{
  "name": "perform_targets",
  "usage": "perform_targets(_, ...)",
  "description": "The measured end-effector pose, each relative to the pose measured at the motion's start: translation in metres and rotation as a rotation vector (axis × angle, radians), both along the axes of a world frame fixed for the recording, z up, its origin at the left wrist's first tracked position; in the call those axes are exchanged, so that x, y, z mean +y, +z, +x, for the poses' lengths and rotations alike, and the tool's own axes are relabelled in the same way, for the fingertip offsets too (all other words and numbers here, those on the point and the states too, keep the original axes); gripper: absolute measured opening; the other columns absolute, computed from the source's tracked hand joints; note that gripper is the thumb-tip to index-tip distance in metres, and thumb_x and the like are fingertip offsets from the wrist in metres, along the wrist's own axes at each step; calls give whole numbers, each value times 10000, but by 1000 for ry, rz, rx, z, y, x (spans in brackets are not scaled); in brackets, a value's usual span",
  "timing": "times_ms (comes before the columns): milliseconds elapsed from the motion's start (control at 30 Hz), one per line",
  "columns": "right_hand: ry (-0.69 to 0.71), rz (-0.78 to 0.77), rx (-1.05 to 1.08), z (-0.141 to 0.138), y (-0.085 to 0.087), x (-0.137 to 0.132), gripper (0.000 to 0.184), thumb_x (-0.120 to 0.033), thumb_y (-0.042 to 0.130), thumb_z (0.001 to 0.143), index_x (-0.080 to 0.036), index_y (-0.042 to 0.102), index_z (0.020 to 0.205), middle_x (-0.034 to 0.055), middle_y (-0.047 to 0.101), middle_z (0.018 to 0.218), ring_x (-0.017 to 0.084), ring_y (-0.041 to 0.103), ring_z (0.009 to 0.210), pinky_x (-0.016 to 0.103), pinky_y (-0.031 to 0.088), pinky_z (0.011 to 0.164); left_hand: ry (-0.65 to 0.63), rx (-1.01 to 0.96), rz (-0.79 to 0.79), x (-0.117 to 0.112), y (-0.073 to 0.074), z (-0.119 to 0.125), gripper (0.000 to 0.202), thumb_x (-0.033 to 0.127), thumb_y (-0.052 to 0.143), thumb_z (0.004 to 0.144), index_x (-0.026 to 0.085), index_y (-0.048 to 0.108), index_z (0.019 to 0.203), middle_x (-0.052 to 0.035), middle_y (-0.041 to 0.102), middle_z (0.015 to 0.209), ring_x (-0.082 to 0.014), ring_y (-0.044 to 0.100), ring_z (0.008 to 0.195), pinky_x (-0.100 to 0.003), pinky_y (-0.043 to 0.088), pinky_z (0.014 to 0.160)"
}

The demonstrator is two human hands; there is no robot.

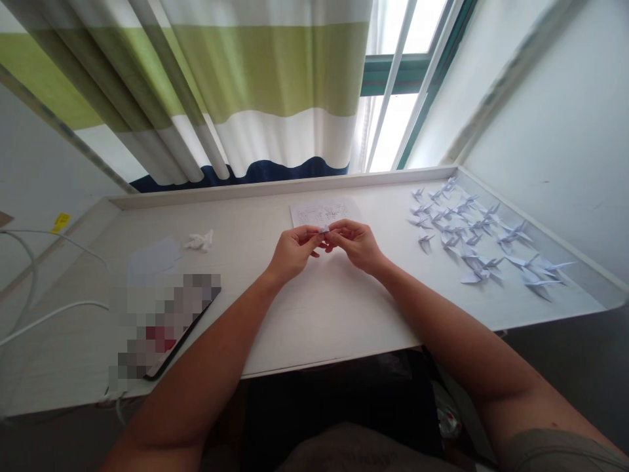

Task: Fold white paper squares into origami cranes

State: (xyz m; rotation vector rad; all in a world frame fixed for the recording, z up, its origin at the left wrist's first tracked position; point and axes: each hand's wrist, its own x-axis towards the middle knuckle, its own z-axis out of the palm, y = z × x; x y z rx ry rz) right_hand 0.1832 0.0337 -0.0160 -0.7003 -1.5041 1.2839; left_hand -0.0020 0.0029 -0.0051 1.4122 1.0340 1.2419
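Note:
Over the middle of the white table, my left hand and my right hand meet with fingertips pinched together. Between them sits a small folded piece of pale paper, held by both hands. Just behind the hands a printed sheet of paper lies flat on the table.
Several folded paper cranes are spread over the table's right side. A crumpled white scrap and a pale paper sheet lie at the left, near a flat dark-edged device. White cables run at far left. A striped curtain hangs behind.

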Motion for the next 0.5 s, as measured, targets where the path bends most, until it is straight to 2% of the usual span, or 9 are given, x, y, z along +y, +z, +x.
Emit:
perform_targets(133, -69, 83, -47, 2, 0, 1, 385, -591, 889, 786, -234, 779, 884, 27, 796, 877, 195, 743, 844, 394, 618, 862, 107, 72, 153, 0, -1, 1, 341, 504, 859, 834, 194, 826, 972, -86, 817, 1032, -230, 756, 945, -359, 611, 850)
perform_targets(267, -66, 103, -61, 3, 2, 0, 384, -614, 854, 817, -249, 784, 914, 37, 801, 962, 222, 746, 965, 441, 602, 985, 176, 82, 223, -5, 5, 3, 296, 432, 880, 825, 218, 803, 1014, -76, 816, 1045, -226, 764, 965, -357, 595, 887)
perform_targets(367, -67, 91, -38, 1, 3, -2, 408, -633, 856, 807, -245, 776, 904, 48, 796, 955, 230, 741, 966, 436, 606, 953, 188, 5, 232, -8, 8, 6, 374, 393, 910, 799, 223, 748, 1089, -57, 818, 974, -217, 778, 940, -371, 587, 930)
perform_targets(500, -99, 66, -7, -3, 3, -4, 448, -640, 895, 753, -231, 760, 877, 44, 787, 880, 215, 731, 855, 417, 609, 859, 173, -123, 157, -8, 7, 10, 473, 392, 948, 751, 206, 693, 1103, -57, 823, 936, -221, 789, 921, -386, 597, 934)
